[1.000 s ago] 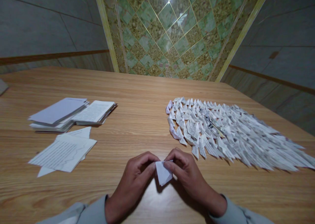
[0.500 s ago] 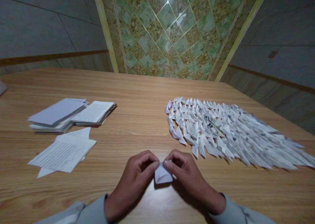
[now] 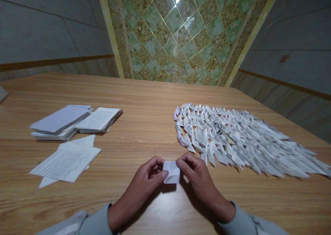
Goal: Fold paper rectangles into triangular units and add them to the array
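Observation:
A small folded piece of white paper [image 3: 171, 172] sits between my two hands, just above the wooden table. My left hand [image 3: 148, 180] pinches its left edge with thumb and fingers. My right hand [image 3: 195, 171] grips its right edge the same way. Up and to the right of my right hand, a broad overlapping mass of small folded printed paper pieces [image 3: 227, 138] lies on the table, its nearest points close to my right fingers.
Left of my hands lie loose printed sheets [image 3: 66, 162]. Behind them are a stack of pale paper [image 3: 60, 119] and an open block of printed pages [image 3: 99, 119]. The wooden table [image 3: 144, 93] ends at a far edge before tiled walls.
The white paper has changed from a pointed, downward-tipped shape to a squarer, blunter one. My fingers have shifted their hold along its sides, and both hands sit slightly higher in view.

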Action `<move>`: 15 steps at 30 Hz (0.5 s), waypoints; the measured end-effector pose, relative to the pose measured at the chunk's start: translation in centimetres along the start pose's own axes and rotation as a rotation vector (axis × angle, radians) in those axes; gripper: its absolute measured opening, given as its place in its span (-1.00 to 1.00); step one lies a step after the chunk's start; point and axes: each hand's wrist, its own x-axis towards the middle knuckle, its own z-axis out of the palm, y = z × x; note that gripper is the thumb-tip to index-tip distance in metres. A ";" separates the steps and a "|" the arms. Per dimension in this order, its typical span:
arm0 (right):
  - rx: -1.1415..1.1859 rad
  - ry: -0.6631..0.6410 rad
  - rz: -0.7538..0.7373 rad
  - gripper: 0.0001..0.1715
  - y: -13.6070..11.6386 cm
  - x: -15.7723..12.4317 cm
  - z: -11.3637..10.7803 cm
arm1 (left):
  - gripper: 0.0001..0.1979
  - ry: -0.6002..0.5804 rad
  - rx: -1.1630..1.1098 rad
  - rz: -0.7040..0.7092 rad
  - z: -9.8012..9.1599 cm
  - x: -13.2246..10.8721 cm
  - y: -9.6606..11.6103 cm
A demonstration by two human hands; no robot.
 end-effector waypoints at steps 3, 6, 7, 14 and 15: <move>-0.064 -0.042 -0.037 -0.68 -0.3 -0.2 0.0 | -0.78 0.023 0.054 -0.010 -0.1 -0.2 -0.3; -0.192 -0.077 -0.094 -0.79 -0.5 -0.4 0.0 | -0.76 0.023 0.155 0.046 -0.1 -0.6 -0.3; -0.231 -0.096 -0.115 -0.82 -0.6 -0.5 0.1 | -0.76 0.006 0.200 0.065 -0.1 -0.7 -0.2; -0.199 -0.074 -0.120 -0.79 -0.4 -0.7 0.5 | -0.83 -0.033 0.110 0.111 0.3 -1.0 0.3; -0.159 -0.051 -0.093 -0.79 -0.4 -0.7 0.5 | -0.85 -0.027 0.064 0.114 0.4 -1.1 0.5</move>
